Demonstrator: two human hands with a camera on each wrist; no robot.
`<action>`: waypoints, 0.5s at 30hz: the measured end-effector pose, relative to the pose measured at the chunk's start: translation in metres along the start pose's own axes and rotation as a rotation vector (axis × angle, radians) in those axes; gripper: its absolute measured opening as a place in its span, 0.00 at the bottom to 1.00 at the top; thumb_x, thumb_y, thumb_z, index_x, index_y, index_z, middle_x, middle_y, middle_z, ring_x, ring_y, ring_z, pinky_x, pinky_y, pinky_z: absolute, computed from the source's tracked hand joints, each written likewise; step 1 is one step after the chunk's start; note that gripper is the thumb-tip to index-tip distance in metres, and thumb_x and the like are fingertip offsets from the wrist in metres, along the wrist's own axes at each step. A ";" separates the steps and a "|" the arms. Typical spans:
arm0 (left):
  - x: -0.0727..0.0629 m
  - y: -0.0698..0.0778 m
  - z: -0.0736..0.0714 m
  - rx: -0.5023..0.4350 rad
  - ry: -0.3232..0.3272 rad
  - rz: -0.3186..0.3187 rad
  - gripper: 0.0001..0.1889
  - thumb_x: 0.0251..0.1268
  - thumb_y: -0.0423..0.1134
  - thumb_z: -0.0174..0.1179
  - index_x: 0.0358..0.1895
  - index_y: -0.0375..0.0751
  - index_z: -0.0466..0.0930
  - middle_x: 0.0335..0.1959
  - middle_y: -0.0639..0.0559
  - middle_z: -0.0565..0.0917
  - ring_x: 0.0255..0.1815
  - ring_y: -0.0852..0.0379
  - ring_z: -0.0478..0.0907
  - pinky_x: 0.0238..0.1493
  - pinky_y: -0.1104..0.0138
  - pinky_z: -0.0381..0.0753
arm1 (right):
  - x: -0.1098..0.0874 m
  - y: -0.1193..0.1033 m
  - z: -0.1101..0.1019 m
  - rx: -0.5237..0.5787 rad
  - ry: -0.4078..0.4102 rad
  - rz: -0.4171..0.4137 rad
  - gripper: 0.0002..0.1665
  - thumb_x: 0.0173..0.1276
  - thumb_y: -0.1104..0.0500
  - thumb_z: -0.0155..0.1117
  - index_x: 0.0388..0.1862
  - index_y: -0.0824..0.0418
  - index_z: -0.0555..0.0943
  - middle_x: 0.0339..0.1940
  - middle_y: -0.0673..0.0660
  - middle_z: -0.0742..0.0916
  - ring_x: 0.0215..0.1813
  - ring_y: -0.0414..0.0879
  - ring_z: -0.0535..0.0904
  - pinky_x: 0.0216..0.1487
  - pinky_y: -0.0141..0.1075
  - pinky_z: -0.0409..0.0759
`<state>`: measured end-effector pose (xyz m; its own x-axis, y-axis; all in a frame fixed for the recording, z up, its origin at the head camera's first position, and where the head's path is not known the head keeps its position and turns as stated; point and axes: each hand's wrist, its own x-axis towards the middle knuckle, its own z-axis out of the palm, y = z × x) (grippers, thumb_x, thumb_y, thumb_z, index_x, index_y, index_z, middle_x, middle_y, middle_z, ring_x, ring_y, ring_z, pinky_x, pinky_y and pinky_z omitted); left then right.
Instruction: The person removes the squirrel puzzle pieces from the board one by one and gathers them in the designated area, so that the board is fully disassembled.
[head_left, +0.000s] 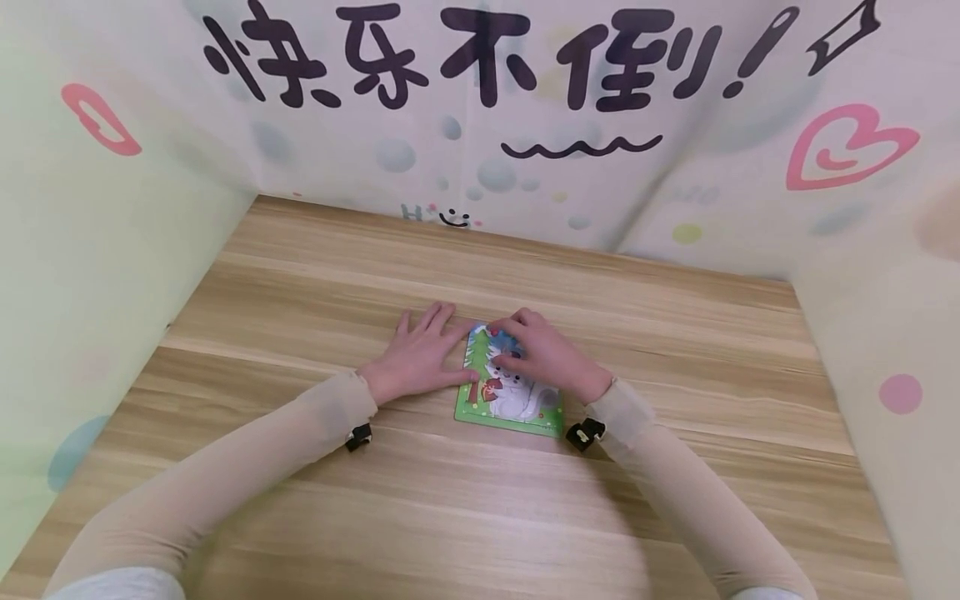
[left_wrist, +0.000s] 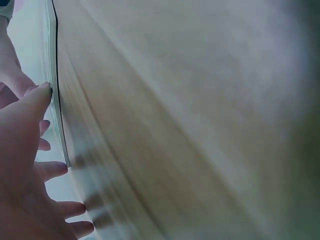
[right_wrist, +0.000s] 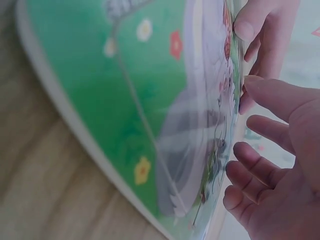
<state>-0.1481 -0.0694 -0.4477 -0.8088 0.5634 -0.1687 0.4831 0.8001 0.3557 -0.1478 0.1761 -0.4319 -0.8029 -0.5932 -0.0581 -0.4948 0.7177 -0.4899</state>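
A thin, roughly square picture board (head_left: 551,423) lies flat on the wooden table, its green border framing a cartoon white animal, a tree and flowers. Glossy reflections run over its face in the right wrist view. My left hand (head_left: 416,358) rests at the board's left side with fingers spread; the thumb touches its edge (left_wrist: 56,100) in the left wrist view. Over the picture's upper right part is my right hand (head_left: 551,354), thumb and fingers bent down toward the surface. The right wrist view shows a gap between that hand's thumb and fingertips (right_wrist: 242,150). The hand covers part of the picture.
The wood-grain table (head_left: 420,517) meets a printed fabric backdrop (head_left: 360,158) with large dark characters and pink hearts, at the back and both sides. Small black devices (head_left: 585,434) are fixed at both wrists over beige sleeves.
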 end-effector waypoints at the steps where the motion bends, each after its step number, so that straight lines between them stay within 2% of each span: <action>1: 0.000 0.000 0.000 0.000 0.001 0.001 0.46 0.69 0.72 0.57 0.83 0.52 0.59 0.85 0.35 0.51 0.86 0.35 0.43 0.75 0.27 0.42 | 0.000 0.000 0.000 -0.003 -0.002 -0.003 0.33 0.72 0.52 0.73 0.72 0.61 0.77 0.57 0.63 0.80 0.53 0.53 0.77 0.54 0.47 0.82; 15: -0.002 0.002 -0.002 0.005 -0.012 -0.002 0.46 0.69 0.71 0.57 0.84 0.53 0.58 0.85 0.35 0.50 0.86 0.36 0.43 0.75 0.27 0.43 | 0.005 0.003 0.001 -0.016 -0.040 -0.046 0.32 0.70 0.54 0.74 0.70 0.60 0.79 0.54 0.64 0.79 0.50 0.52 0.74 0.49 0.44 0.77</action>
<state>-0.1464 -0.0689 -0.4446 -0.8060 0.5638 -0.1801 0.4828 0.8023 0.3510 -0.1529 0.1745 -0.4343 -0.7656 -0.6394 -0.0704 -0.5364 0.6951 -0.4786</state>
